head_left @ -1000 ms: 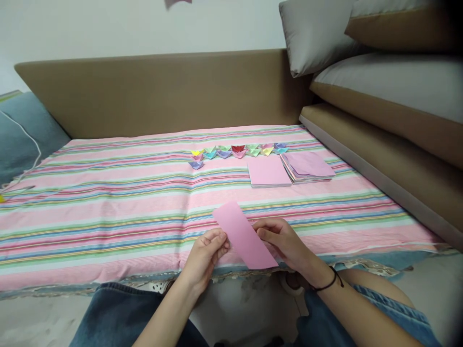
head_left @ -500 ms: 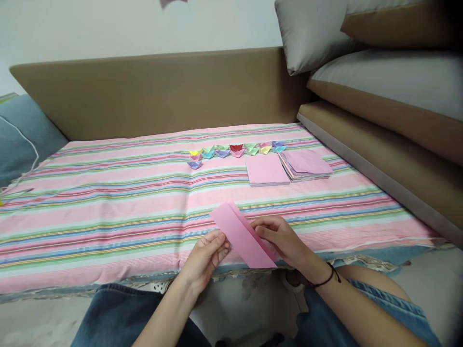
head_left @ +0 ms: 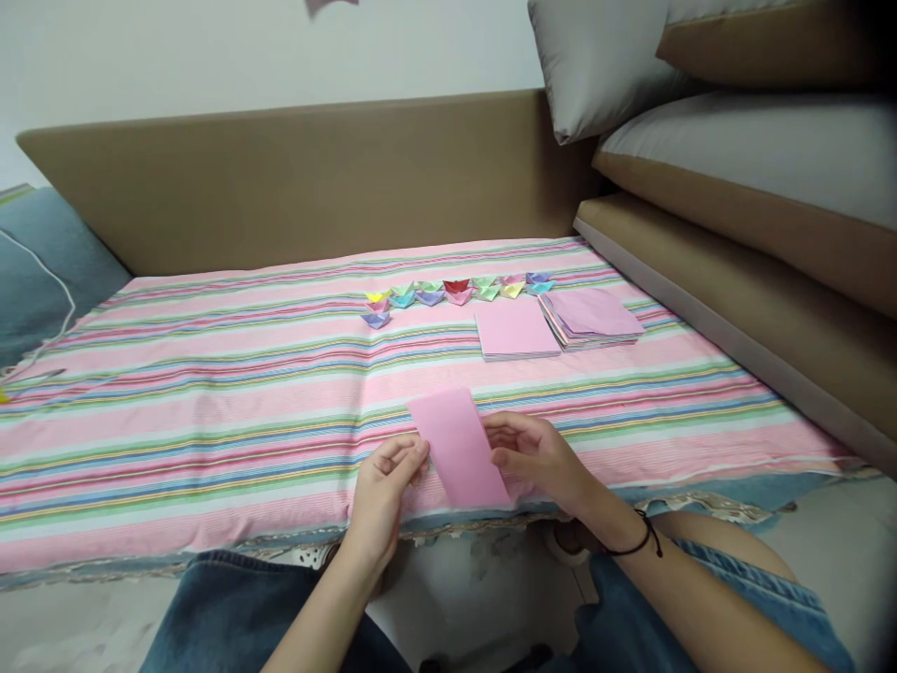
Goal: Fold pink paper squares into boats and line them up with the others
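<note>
A pink sheet (head_left: 461, 451) is held slanted between the two hands, above the near part of a striped cloth (head_left: 245, 402). Its left edge is pinched by the left hand (head_left: 384, 491), with the thumb at the edge and the other fingers curled underneath. The opposite edge is met by the thumb and forefinger of the right hand (head_left: 539, 458), whose fingers are loosely bent; whether it is gripped there or merely touched cannot be told. Most of the sheet's face is left uncovered between the two sets of fingers, and its upper end is extended beyond them.

The tips of the left fingers are partly hidden behind the sheet, as are some of those on the right. The number of layers in the sheet cannot be made out. A yellow object (head_left: 3, 396), far to the left of the fingers, is cut off by the picture's edge.

Beyond the right fingers, a neat stack of pink paper (head_left: 517, 332) is placed just beside a looser paper stack (head_left: 592, 318). Farther from the fingers, small folded paper boats (head_left: 459, 297) in several colours are lined up, overlapped so closely that they are hard to count.
</note>
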Action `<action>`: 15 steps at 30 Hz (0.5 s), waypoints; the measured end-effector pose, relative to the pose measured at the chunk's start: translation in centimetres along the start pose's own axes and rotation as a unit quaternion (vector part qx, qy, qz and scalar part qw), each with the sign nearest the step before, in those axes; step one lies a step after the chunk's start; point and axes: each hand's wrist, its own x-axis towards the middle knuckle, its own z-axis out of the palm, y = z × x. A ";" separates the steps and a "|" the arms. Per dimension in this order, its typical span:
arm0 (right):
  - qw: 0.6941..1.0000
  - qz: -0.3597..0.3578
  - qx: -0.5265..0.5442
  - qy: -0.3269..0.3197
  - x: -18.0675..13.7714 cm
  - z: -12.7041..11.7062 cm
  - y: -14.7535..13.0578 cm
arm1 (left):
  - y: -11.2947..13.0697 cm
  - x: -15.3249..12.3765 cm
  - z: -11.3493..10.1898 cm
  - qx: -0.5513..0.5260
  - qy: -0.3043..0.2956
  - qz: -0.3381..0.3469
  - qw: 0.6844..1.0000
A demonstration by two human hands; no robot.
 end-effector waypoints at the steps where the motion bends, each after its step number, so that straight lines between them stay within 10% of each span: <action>1: 1.000 -0.005 -0.007 0.002 0.0 0.1 0.1 | 0.1 -0.1 0.1 0.029 0.008 0.022 0.999; 10: 0.985 -0.065 -0.132 0.088 -0.2 0.5 0.3 | 0.7 -1.3 0.5 0.261 0.002 0.218 0.941; 15: 0.923 -0.204 -0.301 0.123 -0.5 -0.6 -1.0 | 1.7 -1.6 -0.5 0.427 0.045 0.504 0.750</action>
